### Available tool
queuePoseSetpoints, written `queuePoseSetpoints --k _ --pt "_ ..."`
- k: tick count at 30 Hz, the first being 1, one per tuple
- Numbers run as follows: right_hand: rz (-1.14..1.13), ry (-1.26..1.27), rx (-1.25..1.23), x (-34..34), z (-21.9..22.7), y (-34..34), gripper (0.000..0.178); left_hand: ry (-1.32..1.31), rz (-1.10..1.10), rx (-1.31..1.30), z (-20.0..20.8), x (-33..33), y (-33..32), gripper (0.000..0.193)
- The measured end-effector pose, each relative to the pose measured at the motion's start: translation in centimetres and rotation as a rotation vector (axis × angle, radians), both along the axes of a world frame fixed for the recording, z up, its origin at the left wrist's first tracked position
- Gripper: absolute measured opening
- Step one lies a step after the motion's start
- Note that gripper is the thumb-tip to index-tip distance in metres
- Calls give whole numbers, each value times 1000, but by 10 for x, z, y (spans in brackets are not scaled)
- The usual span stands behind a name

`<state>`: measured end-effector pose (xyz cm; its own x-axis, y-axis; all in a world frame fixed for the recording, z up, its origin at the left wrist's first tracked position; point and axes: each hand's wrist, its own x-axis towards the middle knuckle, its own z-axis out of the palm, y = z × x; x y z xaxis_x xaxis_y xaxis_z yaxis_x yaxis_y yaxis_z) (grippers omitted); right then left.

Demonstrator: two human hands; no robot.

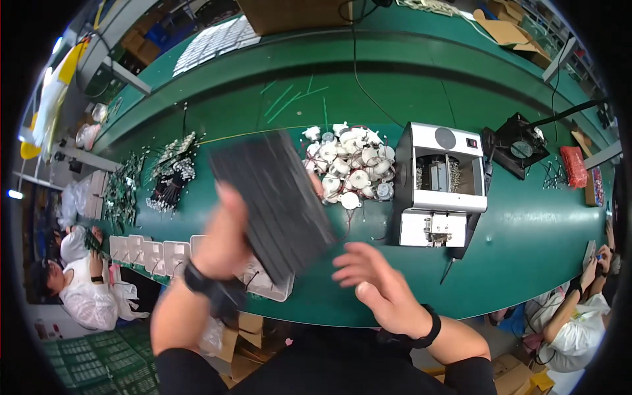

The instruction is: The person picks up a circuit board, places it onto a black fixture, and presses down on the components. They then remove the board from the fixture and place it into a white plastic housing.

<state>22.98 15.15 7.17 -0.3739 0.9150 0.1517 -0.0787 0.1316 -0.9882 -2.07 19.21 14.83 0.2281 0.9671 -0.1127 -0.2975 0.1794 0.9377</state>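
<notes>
My left hand (227, 237) is wrapped round a dark grey, rectangular block with fine lengthwise ridges (273, 204). Its thumb lies on the near face, and fingertips show past the far edge. The block is tilted above the green bench and blurred by motion, so its kind cannot be made out. To its right, my right hand (382, 289) hovers over the bench's near edge with fingers apart and nothing in them. Behind the block lies a heap of small white round motor-like parts with thin wires (355, 168). Beneath it, a white plastic tray (280, 289) is partly hidden.
A silver and black boxy machine (441, 178) stands right of the heap, beside a black stand (520, 145). Left lie cable bundles (172, 181) and a row of pale open housings (153, 255). Co-workers sit at left (92, 289) and right (579, 322).
</notes>
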Motion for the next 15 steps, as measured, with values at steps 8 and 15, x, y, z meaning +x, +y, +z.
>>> queuePoseSetpoints --k 8,15 --pt "259 22 -805 73 -27 -27 34 841 -550 -179 -5 -13 -87 55" --pt "68 -592 -194 90 -49 -27 33 817 -290 -139 18 -23 73 27"
